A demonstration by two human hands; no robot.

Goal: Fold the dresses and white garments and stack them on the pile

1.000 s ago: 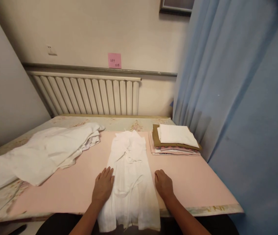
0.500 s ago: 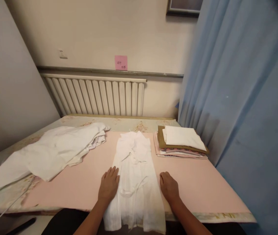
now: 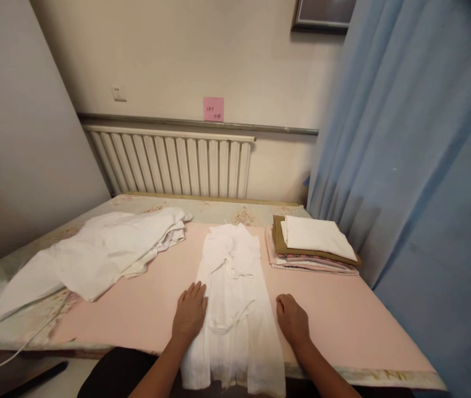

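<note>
A white garment with thin ties lies lengthwise in front of me, folded narrow, its near end hanging over the front edge. My left hand rests flat along its left side, fingers stretched out and touching the cloth's edge. On the opposite side, my right hand is curled into a loose fist beside the garment's right edge; I see nothing in it. Beneath the garment is a pink cloth.
Loose white cloth is heaped at the left. A stack of folded fabrics stands at the back right. Behind the table are a radiator and wall; a blue curtain hangs right. A white cord trails at the front left.
The camera view has turned slightly left, so everything appears a little further right. Both hands keep their places beside the garment.
</note>
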